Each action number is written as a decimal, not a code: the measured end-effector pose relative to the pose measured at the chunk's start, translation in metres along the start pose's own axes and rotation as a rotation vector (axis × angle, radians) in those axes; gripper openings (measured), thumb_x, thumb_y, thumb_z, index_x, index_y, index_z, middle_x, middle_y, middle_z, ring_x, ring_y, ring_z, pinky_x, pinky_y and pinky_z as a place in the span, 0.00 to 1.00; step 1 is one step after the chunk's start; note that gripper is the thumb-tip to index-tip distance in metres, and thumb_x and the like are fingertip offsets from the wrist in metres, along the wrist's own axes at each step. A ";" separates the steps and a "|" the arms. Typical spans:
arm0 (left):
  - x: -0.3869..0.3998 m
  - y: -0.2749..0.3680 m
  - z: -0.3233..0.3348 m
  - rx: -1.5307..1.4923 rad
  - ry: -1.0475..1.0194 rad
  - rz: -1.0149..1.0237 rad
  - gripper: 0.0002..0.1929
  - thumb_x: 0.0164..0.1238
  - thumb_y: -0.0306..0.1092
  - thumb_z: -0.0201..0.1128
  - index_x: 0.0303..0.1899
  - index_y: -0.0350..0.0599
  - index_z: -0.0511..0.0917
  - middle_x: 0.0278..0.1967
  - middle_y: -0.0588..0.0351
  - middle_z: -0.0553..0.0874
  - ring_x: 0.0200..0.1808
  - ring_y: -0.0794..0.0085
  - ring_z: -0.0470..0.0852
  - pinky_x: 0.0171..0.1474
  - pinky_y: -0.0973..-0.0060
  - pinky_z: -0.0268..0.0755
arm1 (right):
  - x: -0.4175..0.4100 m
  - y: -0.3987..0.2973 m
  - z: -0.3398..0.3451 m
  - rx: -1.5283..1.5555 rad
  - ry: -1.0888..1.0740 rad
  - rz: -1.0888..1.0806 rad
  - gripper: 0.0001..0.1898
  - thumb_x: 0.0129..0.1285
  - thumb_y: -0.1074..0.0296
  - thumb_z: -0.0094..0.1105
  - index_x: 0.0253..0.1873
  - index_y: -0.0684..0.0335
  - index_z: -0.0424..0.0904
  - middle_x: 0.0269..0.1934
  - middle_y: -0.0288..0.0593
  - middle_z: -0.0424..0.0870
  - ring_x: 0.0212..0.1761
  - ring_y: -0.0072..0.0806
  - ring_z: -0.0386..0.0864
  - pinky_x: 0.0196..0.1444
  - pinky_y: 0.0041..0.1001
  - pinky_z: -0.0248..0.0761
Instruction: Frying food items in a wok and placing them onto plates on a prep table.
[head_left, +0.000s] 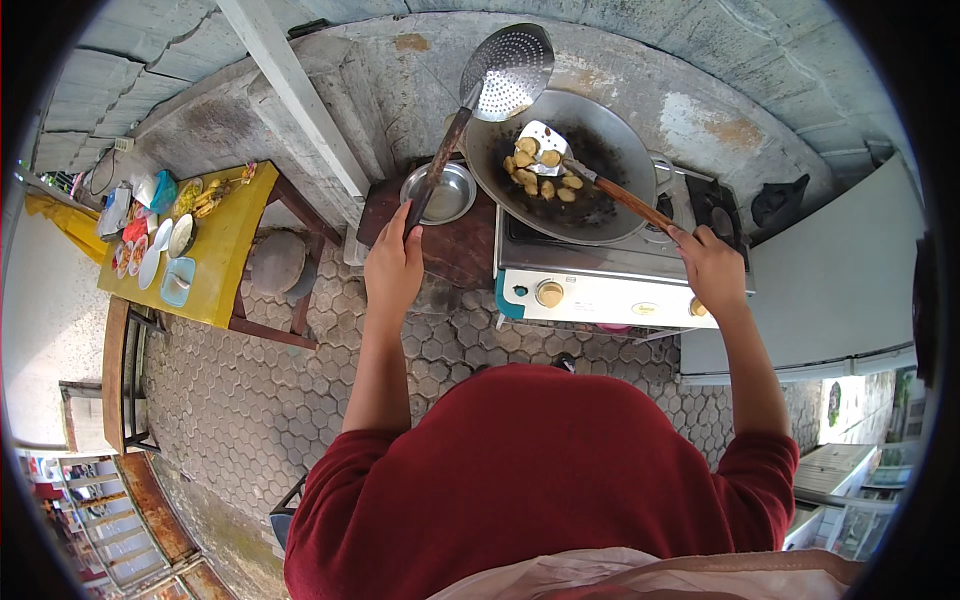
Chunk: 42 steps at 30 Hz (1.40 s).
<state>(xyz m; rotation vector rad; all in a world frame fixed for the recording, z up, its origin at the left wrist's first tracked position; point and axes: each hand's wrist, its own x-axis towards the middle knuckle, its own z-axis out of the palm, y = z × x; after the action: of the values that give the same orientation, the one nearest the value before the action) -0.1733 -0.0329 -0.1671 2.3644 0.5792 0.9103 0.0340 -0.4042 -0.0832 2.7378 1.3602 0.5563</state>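
My left hand (397, 259) grips the dark handle of a large perforated skimmer (516, 71), whose round metal head is over the wok's back left rim. In my right hand (705, 266) is the wooden handle of a slotted metal spatula (553, 136). Its blade is inside the wok (630, 180), with a few browned food pieces (527, 145) on it and several more beside it in the dark bottom of the wok. Under the wok is a gas stove (600, 296). A metal bowl (452, 196) sits left of the wok, partly behind the skimmer's handle.
The bowl rests on a dark wooden surface (465, 259). To the left, a yellow-covered table (217, 262) holds plates, bananas, bags and a light-blue tray (178, 281). A round stool (278, 261) is beside it. A concrete wall (637, 67) rises behind the stove; a pale panel (832, 277) stands at right.
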 end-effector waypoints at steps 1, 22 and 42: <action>0.000 0.000 0.000 0.000 -0.001 -0.001 0.19 0.71 0.37 0.53 0.61 0.45 0.71 0.50 0.43 0.82 0.48 0.48 0.81 0.49 0.61 0.73 | -0.001 0.003 -0.003 -0.056 0.000 -0.015 0.19 0.59 0.73 0.57 0.55 0.47 0.78 0.31 0.39 0.73 0.26 0.34 0.79 0.29 0.32 0.74; 0.005 0.002 0.001 -0.045 0.060 0.034 0.18 0.70 0.34 0.54 0.59 0.42 0.72 0.47 0.41 0.82 0.46 0.48 0.82 0.47 0.62 0.74 | 0.013 -0.007 -0.026 0.423 -0.332 0.222 0.14 0.60 0.69 0.59 0.51 0.56 0.76 0.37 0.51 0.84 0.39 0.49 0.81 0.40 0.39 0.72; 0.001 0.004 -0.001 -0.058 0.063 0.021 0.18 0.70 0.34 0.55 0.59 0.41 0.73 0.46 0.40 0.83 0.45 0.49 0.83 0.46 0.63 0.74 | -0.007 0.000 0.009 0.210 0.009 0.059 0.14 0.62 0.67 0.58 0.53 0.53 0.77 0.34 0.43 0.77 0.30 0.42 0.79 0.32 0.36 0.73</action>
<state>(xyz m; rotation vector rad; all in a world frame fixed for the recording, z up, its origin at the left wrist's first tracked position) -0.1724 -0.0354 -0.1635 2.3008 0.5460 1.0003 0.0330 -0.4086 -0.0939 2.9521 1.4203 0.4528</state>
